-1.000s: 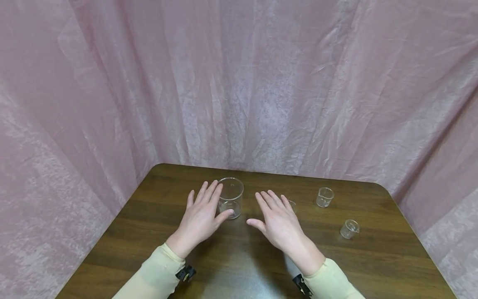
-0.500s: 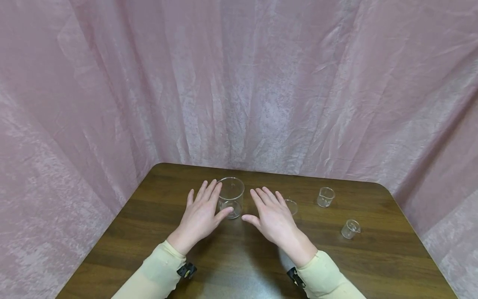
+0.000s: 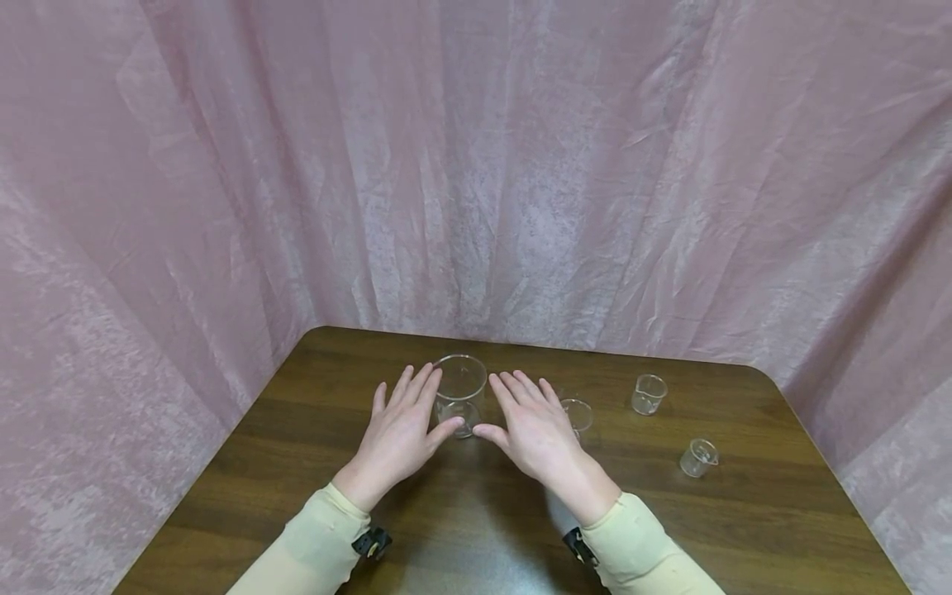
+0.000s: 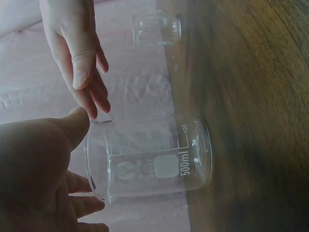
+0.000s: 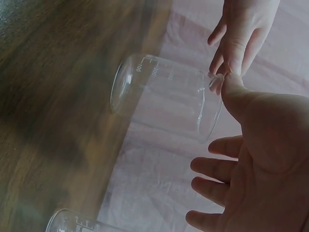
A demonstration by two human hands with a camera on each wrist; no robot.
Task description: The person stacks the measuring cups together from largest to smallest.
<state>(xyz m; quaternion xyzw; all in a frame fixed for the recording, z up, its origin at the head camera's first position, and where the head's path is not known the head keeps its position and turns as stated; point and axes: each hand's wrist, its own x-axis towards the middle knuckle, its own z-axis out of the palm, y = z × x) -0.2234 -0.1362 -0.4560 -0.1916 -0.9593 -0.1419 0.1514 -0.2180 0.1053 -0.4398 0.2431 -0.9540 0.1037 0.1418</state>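
A clear 500 ml glass beaker [image 3: 463, 388] stands upright on the wooden table, its printed scale [image 4: 166, 166] facing the left wrist view. At its left side is my left hand [image 3: 397, 431], fingers straight and spread, thumb pointing in across the beaker's front. My right hand [image 3: 537, 434] is held out likewise at the right side, palm turned toward the glass. In the right wrist view the right hand's fingers [image 5: 212, 168] stretch out straight near the rim. Neither hand's fingers curl round the beaker.
A smaller beaker [image 3: 578, 415], partly hidden, stands just beyond the right hand. Farther right are two small beakers, one toward the back [image 3: 649, 395] and one nearer [image 3: 698, 458]. Pink curtains [image 3: 476, 165] hang behind the brown table [image 3: 312, 397].
My right hand has moved left, toward the large beaker, uncovering more of the smaller beaker behind it. The left hand has stayed almost still beside the large beaker.
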